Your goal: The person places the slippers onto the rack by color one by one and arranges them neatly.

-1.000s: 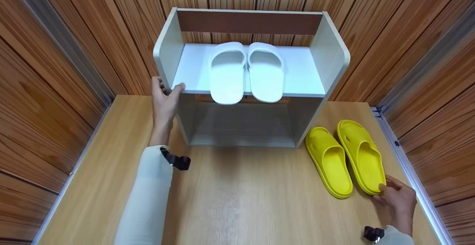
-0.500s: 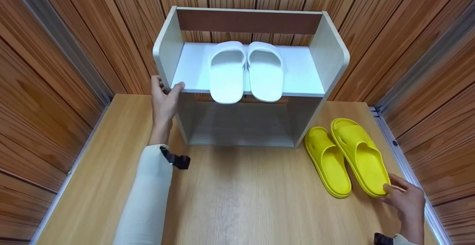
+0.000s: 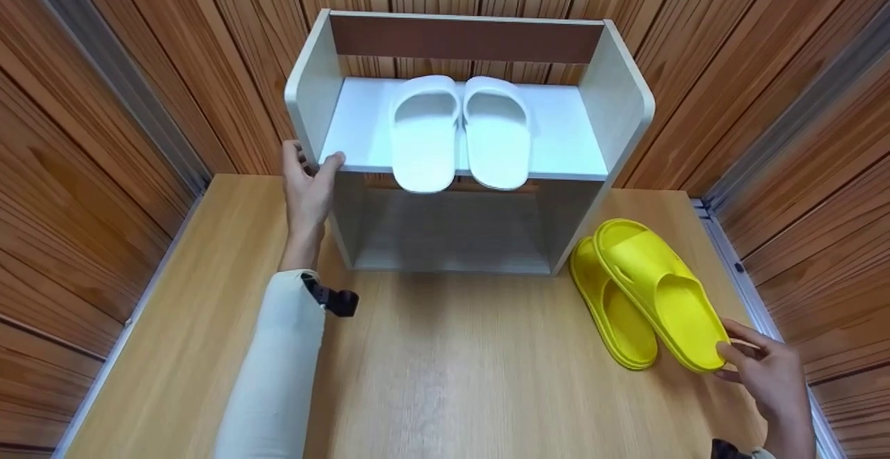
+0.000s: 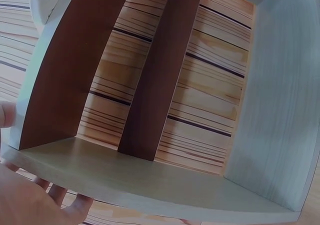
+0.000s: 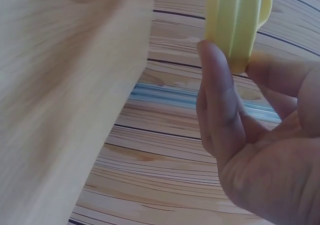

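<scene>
Right hand (image 3: pixel 770 372) pinches the heel of one yellow slipper (image 3: pixel 660 292), right of the rack (image 3: pixel 615 101), partly hiding its mate (image 3: pixel 628 321). Left hand (image 3: pixel 306 191) grips the rack's left side. Apparent step: lifting; next move calls for clearing the mate.

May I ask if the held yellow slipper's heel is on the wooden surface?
Off: the right wrist view shows wall panels behind the heel the right hand pinches.
</scene>
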Tool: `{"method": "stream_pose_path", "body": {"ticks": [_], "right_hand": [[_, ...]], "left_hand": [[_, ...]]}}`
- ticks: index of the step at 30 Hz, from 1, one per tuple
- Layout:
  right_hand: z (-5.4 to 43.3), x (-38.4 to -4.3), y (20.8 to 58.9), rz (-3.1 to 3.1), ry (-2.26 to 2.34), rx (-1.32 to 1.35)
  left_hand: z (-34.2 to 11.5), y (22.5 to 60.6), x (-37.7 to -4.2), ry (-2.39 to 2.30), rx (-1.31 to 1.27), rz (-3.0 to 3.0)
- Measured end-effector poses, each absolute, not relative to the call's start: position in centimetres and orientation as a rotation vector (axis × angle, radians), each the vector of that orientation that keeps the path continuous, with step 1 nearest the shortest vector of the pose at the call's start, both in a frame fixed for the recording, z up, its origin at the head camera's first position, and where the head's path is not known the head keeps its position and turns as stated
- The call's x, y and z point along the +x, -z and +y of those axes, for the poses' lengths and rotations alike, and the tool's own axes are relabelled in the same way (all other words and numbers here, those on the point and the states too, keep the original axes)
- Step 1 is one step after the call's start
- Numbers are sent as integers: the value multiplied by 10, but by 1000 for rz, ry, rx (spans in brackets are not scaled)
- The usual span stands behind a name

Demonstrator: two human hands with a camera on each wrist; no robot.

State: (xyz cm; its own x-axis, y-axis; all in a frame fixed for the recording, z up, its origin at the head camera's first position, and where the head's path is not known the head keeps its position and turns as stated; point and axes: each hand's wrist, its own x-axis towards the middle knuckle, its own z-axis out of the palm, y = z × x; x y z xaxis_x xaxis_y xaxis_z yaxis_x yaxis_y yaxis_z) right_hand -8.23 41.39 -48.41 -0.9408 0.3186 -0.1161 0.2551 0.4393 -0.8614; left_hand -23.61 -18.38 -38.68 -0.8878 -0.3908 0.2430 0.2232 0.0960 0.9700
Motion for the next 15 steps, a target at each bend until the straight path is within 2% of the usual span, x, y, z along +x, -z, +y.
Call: {"method": "stream_pose_path", "body": {"ticks": [11, 15], "right_hand": [[402, -79, 475, -2633, -1461, -255], [394, -81, 474, -2652, -1429, -215]], "left_hand": [[-174, 359, -215, 1869, 202, -1959], [-176, 367, -221, 1865, 203, -1964]]}}
